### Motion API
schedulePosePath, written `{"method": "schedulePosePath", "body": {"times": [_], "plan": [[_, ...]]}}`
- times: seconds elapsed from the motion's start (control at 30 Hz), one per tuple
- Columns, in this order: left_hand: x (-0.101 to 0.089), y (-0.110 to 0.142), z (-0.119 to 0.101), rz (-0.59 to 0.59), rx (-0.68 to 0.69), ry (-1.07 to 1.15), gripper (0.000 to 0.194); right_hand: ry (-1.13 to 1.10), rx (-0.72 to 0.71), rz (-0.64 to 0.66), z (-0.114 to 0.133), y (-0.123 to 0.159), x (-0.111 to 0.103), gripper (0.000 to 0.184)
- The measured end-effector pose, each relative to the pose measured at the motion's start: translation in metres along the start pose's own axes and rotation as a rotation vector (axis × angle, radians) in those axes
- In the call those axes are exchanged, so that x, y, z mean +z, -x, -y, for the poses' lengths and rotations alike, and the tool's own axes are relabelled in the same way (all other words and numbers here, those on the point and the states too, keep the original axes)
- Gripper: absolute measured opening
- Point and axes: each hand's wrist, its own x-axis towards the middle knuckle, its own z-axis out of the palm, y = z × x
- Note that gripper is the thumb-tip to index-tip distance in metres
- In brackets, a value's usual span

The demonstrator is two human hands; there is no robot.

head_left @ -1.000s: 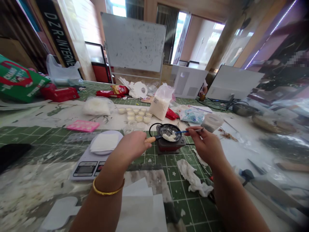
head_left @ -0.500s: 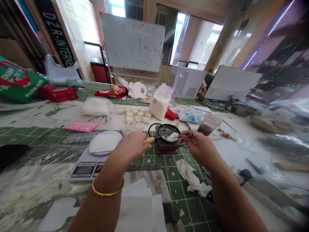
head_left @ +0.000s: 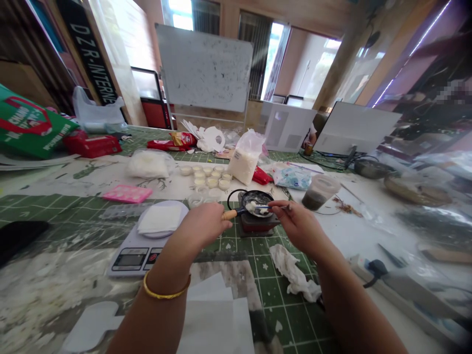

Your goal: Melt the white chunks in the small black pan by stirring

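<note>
My left hand [head_left: 204,226] grips the wooden handle [head_left: 229,215] of a small black frying pan [head_left: 256,198]. The pan sits tilted at or just above a miniature red-and-black stove [head_left: 258,224], and I cannot tell whether they touch. My right hand [head_left: 297,227] pinches a slim blue-handled spatula [head_left: 275,207], its tip reaching into the pan. A white, doughy lump [head_left: 252,207] lies at the pan's near edge against the spatula. A gold bangle [head_left: 165,290] circles my left wrist.
A digital kitchen scale [head_left: 131,259] with a white plate [head_left: 162,221] lies left of the stove. Behind the pan stand several small cups [head_left: 206,177] and a bag of white powder [head_left: 243,160]. A crumpled tissue [head_left: 295,274] lies on the green cutting mat [head_left: 280,305].
My right hand has moved left and closer to my left hand. The spatula now reaches across the pan, and the white lump sits nearer the pan's left edge.
</note>
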Motion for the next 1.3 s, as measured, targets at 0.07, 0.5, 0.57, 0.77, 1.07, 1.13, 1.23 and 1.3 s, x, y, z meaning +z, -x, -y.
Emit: {"method": "schedulePosePath", "body": {"times": [0.07,0.5,0.57,0.77,1.07,1.13,1.23,1.3], "plan": [[0.0,0.0,0.001,-0.006,0.01,0.002,0.029,0.075,0.027,-0.026,0.0,-0.001,-0.001,0.031],[0.001,-0.001,-0.002,0.01,0.006,-0.014,0.029,0.059,0.009,0.016,-0.001,0.001,-0.007,0.03],[0.001,-0.001,-0.002,-0.012,0.015,-0.025,0.028,-0.007,-0.017,0.043,0.002,0.003,-0.007,0.03],[0.0,-0.001,-0.002,-0.015,0.018,-0.03,0.03,0.054,0.02,0.003,0.0,-0.002,0.002,0.029],[0.0,0.0,-0.006,-0.012,0.005,-0.011,0.03,0.013,-0.03,0.038,-0.004,-0.008,0.006,0.031],[0.0,0.0,-0.005,-0.008,0.008,-0.01,0.03,0.077,0.027,-0.012,-0.008,-0.009,0.005,0.03],[0.0,-0.001,-0.004,-0.01,0.01,-0.016,0.032,0.066,0.037,-0.024,-0.008,-0.006,-0.002,0.031],[0.001,-0.001,-0.005,-0.014,0.009,-0.024,0.032,-0.014,-0.003,0.02,-0.005,-0.004,-0.002,0.031]]}}
